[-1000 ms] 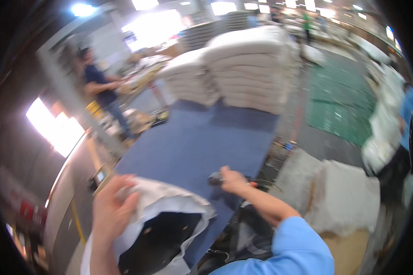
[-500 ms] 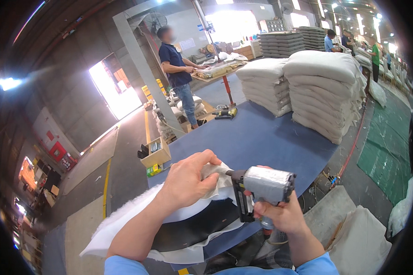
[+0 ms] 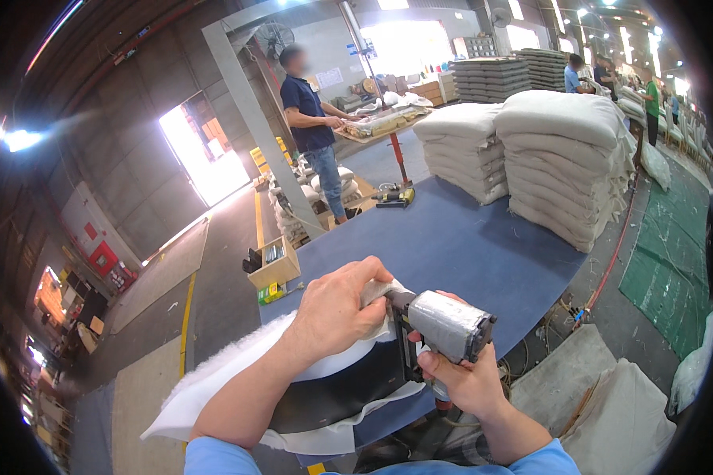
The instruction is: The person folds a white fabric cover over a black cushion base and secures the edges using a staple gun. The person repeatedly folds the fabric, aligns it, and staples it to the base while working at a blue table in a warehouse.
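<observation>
My right hand (image 3: 471,384) is wrapped round the grip of a silver and black pneumatic staple gun (image 3: 447,323). Its nose sits against the folded edge of off-white fabric (image 3: 376,291) beside my left fingertips. My left hand (image 3: 333,313) pinches that fabric edge, thumb and fingers closed on it. Under both hands lies an upholstery piece with white padding (image 3: 214,368) and a black panel (image 3: 333,402) on its upturned side. The blue work table (image 3: 356,249) carries it. My left hand hides part of the fold.
Tall stacks of cream cushions (image 3: 558,158) stand at the table's far right. A wooden box (image 3: 273,263) and a small green-yellow carton (image 3: 270,293) are at its left edge, another tool (image 3: 394,196) at the far edge. A co-worker (image 3: 313,131) stands beyond. Hoses (image 3: 582,315) run on the right.
The staple gun has moved slightly left and tilted, its nose now closer to my left fingers and the fabric fold. My left hand still pinches the fabric, having shifted slightly right.
</observation>
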Tool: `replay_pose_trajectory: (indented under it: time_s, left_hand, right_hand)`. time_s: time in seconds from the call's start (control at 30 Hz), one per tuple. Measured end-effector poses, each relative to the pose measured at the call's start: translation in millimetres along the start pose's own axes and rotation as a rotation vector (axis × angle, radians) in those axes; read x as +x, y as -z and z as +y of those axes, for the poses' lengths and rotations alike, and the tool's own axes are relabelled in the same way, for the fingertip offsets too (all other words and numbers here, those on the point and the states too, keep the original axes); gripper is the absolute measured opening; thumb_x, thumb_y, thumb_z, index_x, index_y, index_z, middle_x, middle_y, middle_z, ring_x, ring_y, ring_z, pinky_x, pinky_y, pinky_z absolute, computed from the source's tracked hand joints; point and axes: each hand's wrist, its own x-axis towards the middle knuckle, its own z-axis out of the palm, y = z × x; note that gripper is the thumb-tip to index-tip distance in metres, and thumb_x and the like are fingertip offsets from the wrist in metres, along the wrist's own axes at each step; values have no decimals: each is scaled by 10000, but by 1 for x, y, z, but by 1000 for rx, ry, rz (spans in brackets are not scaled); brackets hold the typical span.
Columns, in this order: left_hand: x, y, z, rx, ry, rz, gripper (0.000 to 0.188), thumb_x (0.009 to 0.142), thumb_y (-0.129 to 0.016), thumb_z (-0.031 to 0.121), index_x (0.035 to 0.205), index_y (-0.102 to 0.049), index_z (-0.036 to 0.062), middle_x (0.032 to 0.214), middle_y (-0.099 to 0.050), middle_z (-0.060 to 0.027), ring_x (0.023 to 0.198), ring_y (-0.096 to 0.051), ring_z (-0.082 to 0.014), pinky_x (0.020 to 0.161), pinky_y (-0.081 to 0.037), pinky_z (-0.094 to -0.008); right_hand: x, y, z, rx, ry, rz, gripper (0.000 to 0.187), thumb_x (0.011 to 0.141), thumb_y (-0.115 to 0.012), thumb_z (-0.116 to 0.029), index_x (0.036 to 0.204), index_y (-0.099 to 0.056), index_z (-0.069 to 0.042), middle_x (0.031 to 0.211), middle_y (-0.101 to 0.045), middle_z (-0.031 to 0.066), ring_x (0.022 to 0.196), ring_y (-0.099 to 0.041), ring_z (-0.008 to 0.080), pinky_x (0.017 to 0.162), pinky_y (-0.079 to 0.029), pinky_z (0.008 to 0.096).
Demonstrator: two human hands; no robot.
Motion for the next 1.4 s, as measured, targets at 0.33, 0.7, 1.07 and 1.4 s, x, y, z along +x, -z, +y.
replay_pose_trajectory:
  time_s: [0.33,0.7,1.07,1.4]
  left_hand:
    - [4,1,6,15,29,-31,360,898,-714,230,1241,-682,127,1125,-756,-153,1075,-732,-371,946,-557,-466]
    - [-20,26,-42,-162,139,29,373,923,-689,21,1289,-654,84,1248,-747,-57,1068,-663,-100,912,-561,-302]
    - [-60,46,-54,-403,119,75,389,936,-644,-82,1295,-624,67,1459,-633,-114,1244,-624,-147,1049,-542,-336]
    - [-46,34,-33,-255,162,91,376,911,-682,-46,1265,-650,78,1366,-719,-82,1181,-654,-136,1022,-556,-330]
  right_hand:
    - [5,-7,6,-37,21,34,754,969,-803,-19,1605,-411,-123,1160,-690,40,984,-672,87,755,-586,258]
    - [33,71,10,-330,21,104,836,867,-836,67,1594,-488,-154,1464,-612,79,1342,-605,202,1069,-547,364]
    - [77,243,161,-1116,-157,406,801,811,-887,-98,1525,-546,-221,1257,-684,178,1224,-669,428,1030,-536,496]
    - [80,206,116,-412,-392,275,342,962,-793,-123,1267,-645,-79,919,-672,46,632,-628,148,556,-513,354]
